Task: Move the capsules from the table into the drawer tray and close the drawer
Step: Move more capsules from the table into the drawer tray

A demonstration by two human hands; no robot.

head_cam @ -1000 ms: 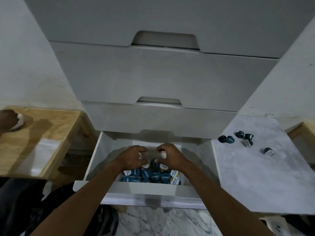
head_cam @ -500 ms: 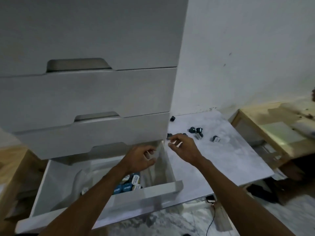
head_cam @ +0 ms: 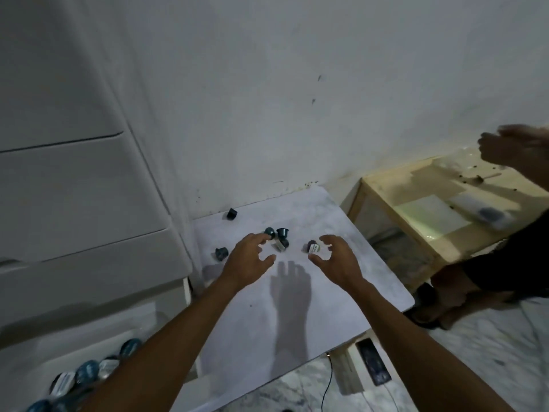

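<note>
Several dark blue capsules lie on the grey marbled table (head_cam: 297,307): one far back (head_cam: 231,214), one at the left (head_cam: 221,253), a small cluster (head_cam: 280,237) in the middle and one with a white lid (head_cam: 312,247) to the right. My left hand (head_cam: 248,258) hovers open with its fingertips at the cluster. Open too, my right hand (head_cam: 335,258) curls its fingers around the white-lidded capsule without closing on it. The open drawer (head_cam: 35,361) at bottom left holds rows of capsules (head_cam: 89,371), partly hidden by my left forearm.
The white drawer unit (head_cam: 74,188) stands left of the table. To the right stands a low wooden table (head_cam: 430,209) with paper and a plastic-wrapped item. Another person's hand (head_cam: 511,150) and dark-clothed body are at the right edge. A cable and a power strip (head_cam: 372,365) lie on the floor.
My view has swung right from the drawer to the table. Both hands left the drawer and reached out over the loose capsules.
</note>
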